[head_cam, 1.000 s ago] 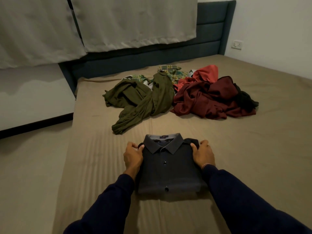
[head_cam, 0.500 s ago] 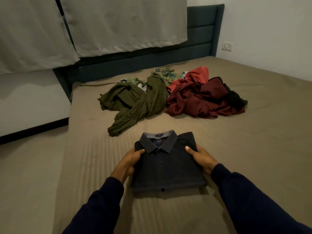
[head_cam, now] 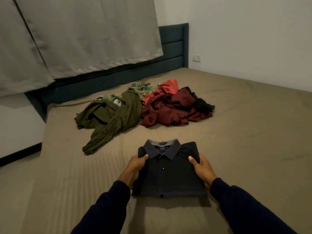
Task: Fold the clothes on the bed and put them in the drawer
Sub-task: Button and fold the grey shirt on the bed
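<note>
Centrally, near the foot of the bed: a folded dark charcoal button-front shirt [head_cam: 168, 173], collar up and facing away from the camera, two dark buttons showing down the placket. Left hand [head_cam: 135, 168] grips the shirt's left edge, thumb on top just beside the collar, fingers tucked under the fabric. Right hand [head_cam: 202, 169] grips the right edge likewise, thumb on top, fingers hidden beneath. Both arms in dark navy sleeves [head_cam: 108, 205]. A shadow lies under the shirt's near edge; whether it rests on the sheet or is raised off it, cannot tell.

Bed covered with an olive-tan fitted sheet [head_cam: 253, 132], faint ribbed lines running across the near part.

Further up the bed, well apart from the folded shirt, an unfolded heap:
- crumpled olive-green garment [head_cam: 111, 120], one long part trailing toward the camera
- green and yellow plaid cloth [head_cam: 141, 88], partly under the olive one
- rumpled maroon garment [head_cam: 168, 112], touching the olive one on its right
- brighter red cloth [head_cam: 168, 85] behind the maroon
- small black cloth [head_cam: 202, 105] at the heap's right edge

Behind: dark blue upholstered headboard [head_cam: 173, 48], grey curtains [head_cam: 84, 34] hanging over its left part, white wall socket [head_cam: 196, 58] on the right wall.
</note>
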Available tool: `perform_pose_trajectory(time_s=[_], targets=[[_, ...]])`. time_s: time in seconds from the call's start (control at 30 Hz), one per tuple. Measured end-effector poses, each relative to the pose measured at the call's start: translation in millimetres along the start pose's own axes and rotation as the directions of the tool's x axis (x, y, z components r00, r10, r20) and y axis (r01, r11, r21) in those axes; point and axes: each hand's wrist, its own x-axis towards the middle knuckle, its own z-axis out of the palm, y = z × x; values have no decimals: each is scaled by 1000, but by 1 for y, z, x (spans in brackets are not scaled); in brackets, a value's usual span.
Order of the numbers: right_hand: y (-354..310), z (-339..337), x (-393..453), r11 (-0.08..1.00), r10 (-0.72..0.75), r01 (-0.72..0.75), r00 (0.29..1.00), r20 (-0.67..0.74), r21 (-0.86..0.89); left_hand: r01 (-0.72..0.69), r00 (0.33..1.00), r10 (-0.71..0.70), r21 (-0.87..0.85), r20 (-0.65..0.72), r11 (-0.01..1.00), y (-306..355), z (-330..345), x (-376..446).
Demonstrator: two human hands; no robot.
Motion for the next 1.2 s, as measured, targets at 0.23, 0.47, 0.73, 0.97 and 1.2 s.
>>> perform_pose_trajectory(time_s=[0.23,0.47,0.73,0.97,1.2], targets=[[-26,-150,-2,995,-95,88,933,-346,-36,-121,942,130,-49,310,991,72,147,-16],[-21,-265,-20,999,-51,52,837,-545,-15,-287,856,269,-25,442,957,88,281,-7],[-3,-340,-44,1000,28,-14,703,-711,26,-361,823,321,-6,469,933,77,393,-6],[26,-351,-52,980,192,-172,667,-719,102,-548,835,361,588,414,595,47,409,-2],[36,-332,-48,866,89,-419,666,-740,-272,-575,815,365,706,450,413,18,401,-8]])
